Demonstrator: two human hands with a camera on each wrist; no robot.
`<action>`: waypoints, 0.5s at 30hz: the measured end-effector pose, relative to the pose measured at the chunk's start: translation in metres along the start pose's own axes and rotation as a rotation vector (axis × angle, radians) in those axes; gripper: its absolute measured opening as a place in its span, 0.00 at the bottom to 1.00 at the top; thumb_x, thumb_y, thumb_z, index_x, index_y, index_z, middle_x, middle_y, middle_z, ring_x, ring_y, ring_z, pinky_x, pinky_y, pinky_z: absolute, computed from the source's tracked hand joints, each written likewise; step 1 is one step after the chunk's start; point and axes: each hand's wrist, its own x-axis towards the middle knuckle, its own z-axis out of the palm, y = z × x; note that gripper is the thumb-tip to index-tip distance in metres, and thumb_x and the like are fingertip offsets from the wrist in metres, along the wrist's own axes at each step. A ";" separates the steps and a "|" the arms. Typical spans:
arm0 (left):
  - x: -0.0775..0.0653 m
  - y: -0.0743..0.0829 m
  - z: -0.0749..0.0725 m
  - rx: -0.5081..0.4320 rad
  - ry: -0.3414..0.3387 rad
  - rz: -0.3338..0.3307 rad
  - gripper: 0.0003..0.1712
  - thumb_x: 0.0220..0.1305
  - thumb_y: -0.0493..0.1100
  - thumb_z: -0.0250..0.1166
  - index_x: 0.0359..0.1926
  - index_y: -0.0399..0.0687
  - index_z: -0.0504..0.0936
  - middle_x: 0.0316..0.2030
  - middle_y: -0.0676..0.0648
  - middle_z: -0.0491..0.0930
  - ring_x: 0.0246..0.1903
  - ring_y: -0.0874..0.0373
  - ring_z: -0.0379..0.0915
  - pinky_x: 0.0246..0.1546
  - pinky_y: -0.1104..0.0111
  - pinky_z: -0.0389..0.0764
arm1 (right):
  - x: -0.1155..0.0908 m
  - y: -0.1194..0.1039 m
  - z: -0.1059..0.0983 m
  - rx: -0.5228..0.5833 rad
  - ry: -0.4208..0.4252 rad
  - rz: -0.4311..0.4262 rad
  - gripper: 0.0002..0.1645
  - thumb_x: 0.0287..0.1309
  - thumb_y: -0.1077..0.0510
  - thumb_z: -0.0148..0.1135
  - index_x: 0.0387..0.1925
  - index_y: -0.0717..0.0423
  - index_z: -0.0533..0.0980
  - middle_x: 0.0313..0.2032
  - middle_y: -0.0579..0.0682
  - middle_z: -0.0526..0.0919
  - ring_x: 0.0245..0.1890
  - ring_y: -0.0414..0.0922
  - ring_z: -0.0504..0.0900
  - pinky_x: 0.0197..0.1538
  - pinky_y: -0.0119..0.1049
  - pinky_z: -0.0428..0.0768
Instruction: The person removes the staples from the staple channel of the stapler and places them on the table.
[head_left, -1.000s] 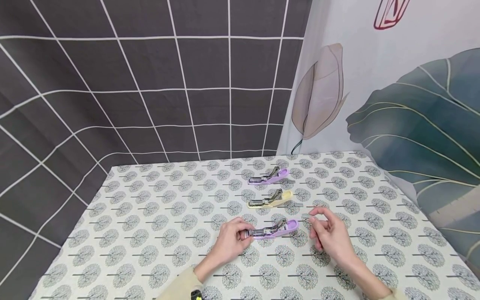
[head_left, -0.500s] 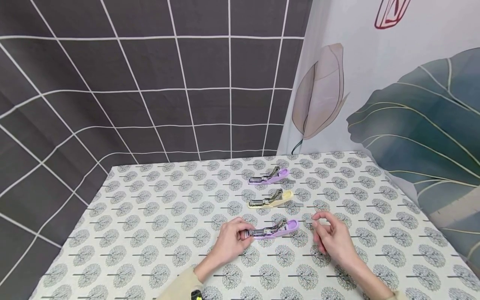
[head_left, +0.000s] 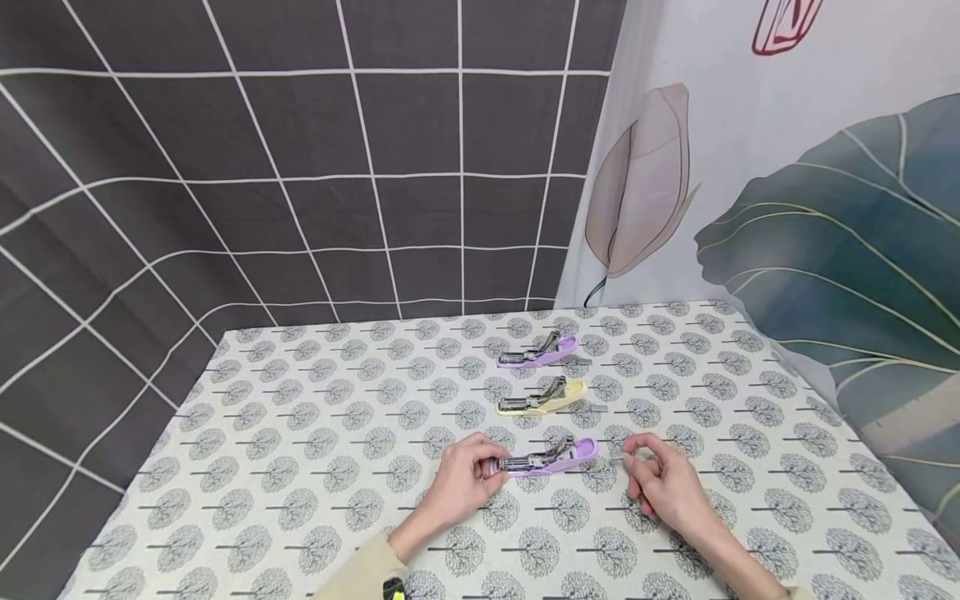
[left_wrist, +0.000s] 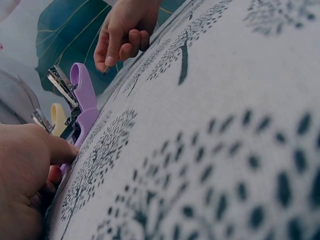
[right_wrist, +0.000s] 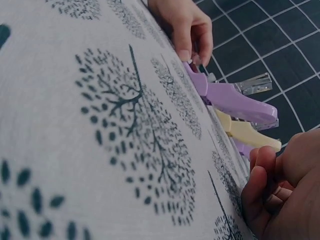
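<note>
In the head view, my left hand pinches the left end of the nearest purple stapler, which lies on the cloth with its metal staple channel exposed and its top tilted up. To its right, my right hand pinches a small grey strip that looks like a row of staples. The strip is apart from the stapler. In the left wrist view, the right hand's fingertips meet over the strip's dark end. The right wrist view shows the left thumb on the stapler's end; the strip is hidden there.
Behind the near stapler lie a cream stapler and another purple stapler, both opened up. A grey strip sits beside the cream one, another strip beside the far one. A tree-print cloth covers the table; curtains hang behind.
My right hand has come slightly toward me and turned the grey strip, bringing it lower, level with the near stapler's right end. The left hand and the staplers have stayed put.
</note>
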 end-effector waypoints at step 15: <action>0.000 0.001 -0.001 -0.016 -0.010 -0.022 0.15 0.51 0.25 0.73 0.41 0.38 0.86 0.34 0.51 0.80 0.25 0.68 0.68 0.24 0.76 0.75 | 0.002 -0.001 0.002 -0.125 -0.041 -0.002 0.06 0.68 0.65 0.57 0.45 0.56 0.74 0.17 0.50 0.77 0.10 0.41 0.69 0.12 0.33 0.70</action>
